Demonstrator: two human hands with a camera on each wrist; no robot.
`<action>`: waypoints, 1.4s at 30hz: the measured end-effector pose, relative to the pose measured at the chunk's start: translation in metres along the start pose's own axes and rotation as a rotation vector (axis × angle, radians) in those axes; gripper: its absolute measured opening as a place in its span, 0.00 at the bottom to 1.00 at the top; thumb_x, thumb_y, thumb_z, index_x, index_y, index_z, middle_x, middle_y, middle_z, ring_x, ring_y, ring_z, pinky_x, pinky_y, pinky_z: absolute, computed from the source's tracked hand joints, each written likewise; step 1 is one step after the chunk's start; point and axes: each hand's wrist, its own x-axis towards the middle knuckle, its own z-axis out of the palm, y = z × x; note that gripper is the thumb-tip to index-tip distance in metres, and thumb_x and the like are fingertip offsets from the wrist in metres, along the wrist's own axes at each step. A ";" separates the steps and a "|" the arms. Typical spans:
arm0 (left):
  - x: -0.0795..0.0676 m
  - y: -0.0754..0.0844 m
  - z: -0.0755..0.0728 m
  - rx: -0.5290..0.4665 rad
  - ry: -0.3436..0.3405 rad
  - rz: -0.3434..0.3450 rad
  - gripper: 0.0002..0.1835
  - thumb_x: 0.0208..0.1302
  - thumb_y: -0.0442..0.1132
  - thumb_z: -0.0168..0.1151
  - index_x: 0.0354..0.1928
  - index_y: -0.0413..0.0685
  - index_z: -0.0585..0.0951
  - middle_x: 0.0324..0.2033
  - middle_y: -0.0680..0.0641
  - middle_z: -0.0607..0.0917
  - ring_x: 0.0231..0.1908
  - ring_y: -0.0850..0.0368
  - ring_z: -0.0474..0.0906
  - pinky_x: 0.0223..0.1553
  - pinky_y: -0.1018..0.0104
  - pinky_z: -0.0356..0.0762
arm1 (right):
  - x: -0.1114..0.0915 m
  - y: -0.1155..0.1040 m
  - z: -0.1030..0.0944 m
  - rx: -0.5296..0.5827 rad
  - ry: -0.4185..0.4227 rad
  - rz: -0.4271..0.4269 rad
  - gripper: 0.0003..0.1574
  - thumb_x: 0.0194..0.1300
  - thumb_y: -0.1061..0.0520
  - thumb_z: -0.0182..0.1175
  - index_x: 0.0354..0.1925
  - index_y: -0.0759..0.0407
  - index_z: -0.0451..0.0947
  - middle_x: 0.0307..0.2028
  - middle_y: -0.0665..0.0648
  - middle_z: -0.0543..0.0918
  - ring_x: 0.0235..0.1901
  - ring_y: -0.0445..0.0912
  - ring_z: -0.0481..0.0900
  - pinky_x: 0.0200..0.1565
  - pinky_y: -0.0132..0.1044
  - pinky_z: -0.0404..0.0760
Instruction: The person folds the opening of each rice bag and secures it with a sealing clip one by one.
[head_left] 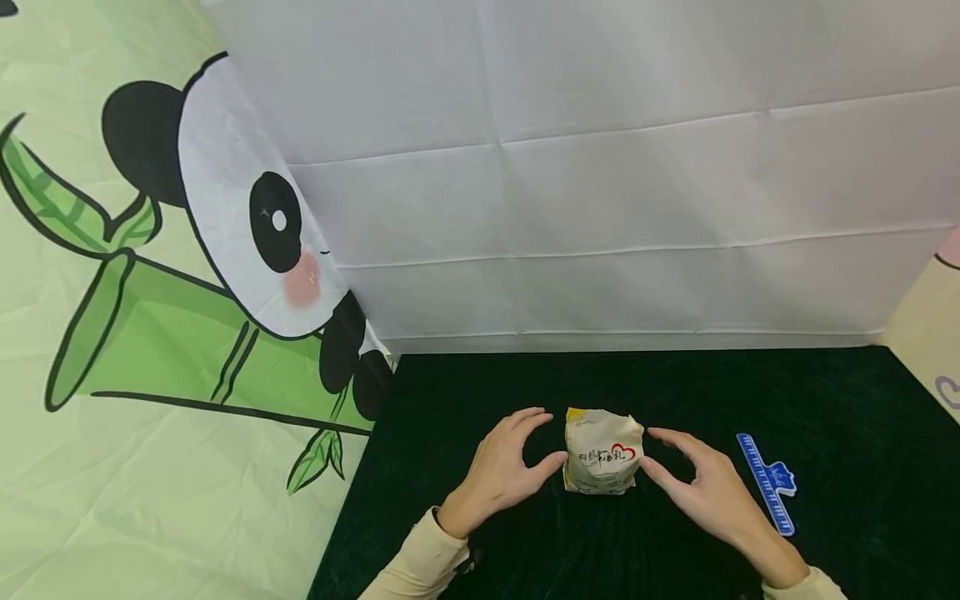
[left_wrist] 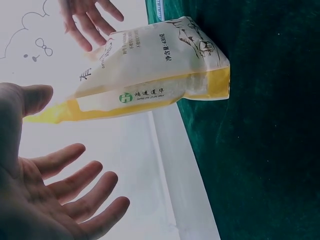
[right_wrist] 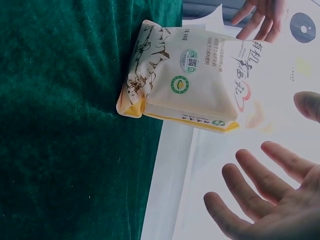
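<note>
A cream and yellow printed food bag [head_left: 602, 452] stands on the dark green cloth [head_left: 540, 542], a red heart outline on its front. My left hand [head_left: 504, 468] is at the bag's left side with fingers spread. On the other side, my right hand [head_left: 701, 482] has its fingers and thumb parted close to the bag's edge. In the left wrist view the palm and spread fingers of the left hand [left_wrist: 65, 195] show a gap from the bag [left_wrist: 145, 65]. The right wrist view shows the right hand [right_wrist: 270, 195] likewise apart from the bag [right_wrist: 185, 75].
To the right of the right hand lies a blue ruler [head_left: 767, 483] with a crown-like shape on its side. A white sheet [head_left: 600, 208] hangs behind the table, and a panda-printed cloth [head_left: 225, 358] hangs at the left.
</note>
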 end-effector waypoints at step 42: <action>0.011 0.008 0.001 -0.023 0.003 0.008 0.33 0.74 0.64 0.61 0.74 0.56 0.76 0.76 0.50 0.74 0.75 0.46 0.71 0.71 0.38 0.73 | 0.003 0.003 0.007 0.048 -0.004 0.018 0.33 0.78 0.41 0.62 0.71 0.56 0.76 0.66 0.66 0.82 0.63 0.65 0.81 0.59 0.69 0.79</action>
